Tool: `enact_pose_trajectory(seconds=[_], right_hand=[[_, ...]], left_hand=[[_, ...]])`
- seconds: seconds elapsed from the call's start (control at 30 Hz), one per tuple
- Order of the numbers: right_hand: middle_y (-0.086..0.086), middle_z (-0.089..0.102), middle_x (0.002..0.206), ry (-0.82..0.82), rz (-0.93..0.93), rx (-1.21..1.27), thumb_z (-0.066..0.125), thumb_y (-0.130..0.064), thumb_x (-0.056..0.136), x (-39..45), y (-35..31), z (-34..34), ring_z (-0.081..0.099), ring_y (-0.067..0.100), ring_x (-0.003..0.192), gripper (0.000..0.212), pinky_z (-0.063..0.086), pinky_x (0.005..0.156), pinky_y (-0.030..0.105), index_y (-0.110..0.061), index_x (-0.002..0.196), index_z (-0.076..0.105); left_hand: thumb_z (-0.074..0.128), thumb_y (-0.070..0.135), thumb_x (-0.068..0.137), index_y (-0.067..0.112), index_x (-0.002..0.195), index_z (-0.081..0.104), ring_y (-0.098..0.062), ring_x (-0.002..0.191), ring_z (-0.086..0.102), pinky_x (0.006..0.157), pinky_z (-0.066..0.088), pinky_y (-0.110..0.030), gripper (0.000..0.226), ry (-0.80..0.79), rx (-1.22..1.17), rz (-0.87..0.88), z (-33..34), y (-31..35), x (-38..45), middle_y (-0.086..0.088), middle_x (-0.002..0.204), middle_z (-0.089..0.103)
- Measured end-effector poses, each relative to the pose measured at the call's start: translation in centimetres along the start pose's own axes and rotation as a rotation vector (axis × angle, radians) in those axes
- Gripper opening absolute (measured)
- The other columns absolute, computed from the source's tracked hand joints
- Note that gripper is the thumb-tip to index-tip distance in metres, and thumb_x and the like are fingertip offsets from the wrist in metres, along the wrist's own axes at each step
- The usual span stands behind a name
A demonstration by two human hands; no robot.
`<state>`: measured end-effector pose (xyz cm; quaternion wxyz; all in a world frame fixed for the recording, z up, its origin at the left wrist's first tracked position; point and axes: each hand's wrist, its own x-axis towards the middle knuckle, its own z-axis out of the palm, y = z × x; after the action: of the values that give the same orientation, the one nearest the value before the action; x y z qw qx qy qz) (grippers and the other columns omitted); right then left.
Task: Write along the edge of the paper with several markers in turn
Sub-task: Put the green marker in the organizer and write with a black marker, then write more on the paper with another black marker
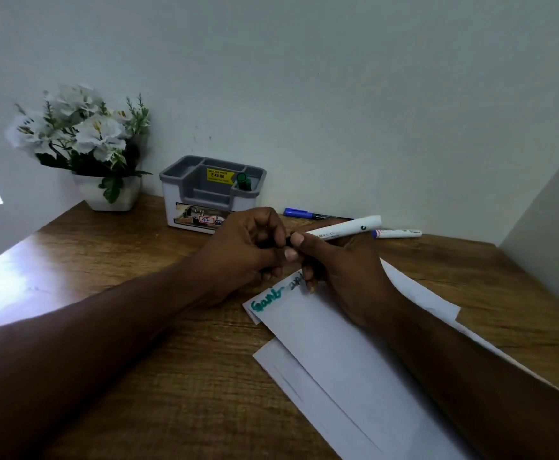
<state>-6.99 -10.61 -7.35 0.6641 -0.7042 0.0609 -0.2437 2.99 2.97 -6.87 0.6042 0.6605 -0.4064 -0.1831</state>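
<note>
The white marker [344, 229] sits in the right hand [347, 273], its barrel slanting up and to the right over the far corner of the paper [337, 346], which lies angled on the wooden tabletop [138, 360]. The left hand [241, 250] is closed around the marker's dark end, probably its cap, so both hands are gripping the same marker, just above the written edge. That edge carries one green word [266, 301] and, beside it, darker writing partly hidden under the right fingers. The likely risks: the resting right hand could smear ink that may not be dry, or a tug on the cap could jerk the tip across the sheet or shift the loose paper. Counted, four markers show: the held one, a blue one [299, 212] and a white one [397, 233] lying near the wall, and a green one [244, 181] standing in the single grey organiser [185, 190]. One flowerpot [109, 194] stands left. The paper looks like two overlapping sheets.
</note>
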Motion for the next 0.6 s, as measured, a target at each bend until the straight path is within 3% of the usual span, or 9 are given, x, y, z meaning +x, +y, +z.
enact_pose_trajectory(seconds=[0.1, 0.17, 0.23, 0.4, 0.5, 0.6], right_hand=[[0.017, 0.065, 0.069, -0.031, 0.030, -0.046, 0.072, -0.034, 0.079, 0.1, 0.4, -0.1, 0.054, 0.025, 0.051, 0.028, 0.047, 0.043, 0.028, -0.007, 0.087, 0.070], [0.016, 0.065, 0.072, -0.059, 0.074, -0.016, 0.076, -0.037, 0.071, 0.2, 0.6, -0.2, 0.056, 0.022, 0.051, 0.044, 0.048, 0.043, 0.028, -0.009, 0.104, 0.067], [0.016, 0.065, 0.073, -0.100, 0.136, -0.027, 0.077, -0.030, 0.069, 0.4, 0.6, -0.4, 0.059, 0.018, 0.053, 0.056, 0.052, 0.046, 0.029, -0.009, 0.118, 0.062], [0.017, 0.067, 0.080, -0.119, 0.205, -0.127, 0.077, -0.013, 0.077, 0.4, 0.5, -0.4, 0.063, 0.023, 0.070, 0.034, 0.057, 0.064, 0.026, -0.010, 0.109, 0.067], [0.027, 0.067, 0.086, -0.105, 0.212, -0.135, 0.077, -0.011, 0.077, 0.3, 0.4, -0.4, 0.062, 0.028, 0.071, 0.029, 0.056, 0.065, 0.027, -0.010, 0.106, 0.069], [0.017, 0.067, 0.083, -0.096, 0.210, -0.164, 0.078, -0.012, 0.077, 0.4, 0.4, -0.4, 0.064, 0.020, 0.064, 0.030, 0.057, 0.064, 0.025, -0.009, 0.105, 0.070]], left_hand=[[0.075, 0.002, 0.073, 0.013, 0.092, 0.053, -0.017, 0.055, 0.061, 0.049, 0.051, -0.025, 0.031, -0.022, -0.101, 0.003, -0.6, 0.5, 0.3, -0.011, 0.085, 0.075], [0.079, 0.006, 0.066, 0.016, 0.095, 0.056, -0.018, 0.055, 0.060, 0.049, 0.051, -0.025, 0.039, 0.019, -0.138, 0.053, -1.5, 1.4, 0.3, -0.011, 0.087, 0.076], [0.079, 0.013, 0.062, 0.018, 0.087, 0.062, -0.016, 0.050, 0.058, 0.047, 0.051, -0.024, 0.031, 0.177, -0.167, 0.148, -2.8, 2.3, 0.2, -0.007, 0.081, 0.075], [0.075, 0.010, 0.075, 0.014, 0.090, 0.061, -0.011, 0.050, 0.061, 0.045, 0.051, -0.023, 0.021, 0.746, -0.145, 0.374, -6.7, 2.3, 0.1, 0.002, 0.074, 0.071], [0.073, 0.007, 0.079, 0.003, 0.098, 0.061, -0.026, 0.078, 0.068, 0.066, 0.058, -0.033, 0.023, 0.934, -0.044, 0.427, -8.0, 1.5, 0.2, -0.015, 0.092, 0.069], [0.073, 0.008, 0.078, -0.001, 0.103, 0.063, -0.028, 0.089, 0.067, 0.079, 0.058, -0.040, 0.028, 1.017, 0.072, 0.412, -9.3, 0.4, 0.2, -0.018, 0.099, 0.069]])
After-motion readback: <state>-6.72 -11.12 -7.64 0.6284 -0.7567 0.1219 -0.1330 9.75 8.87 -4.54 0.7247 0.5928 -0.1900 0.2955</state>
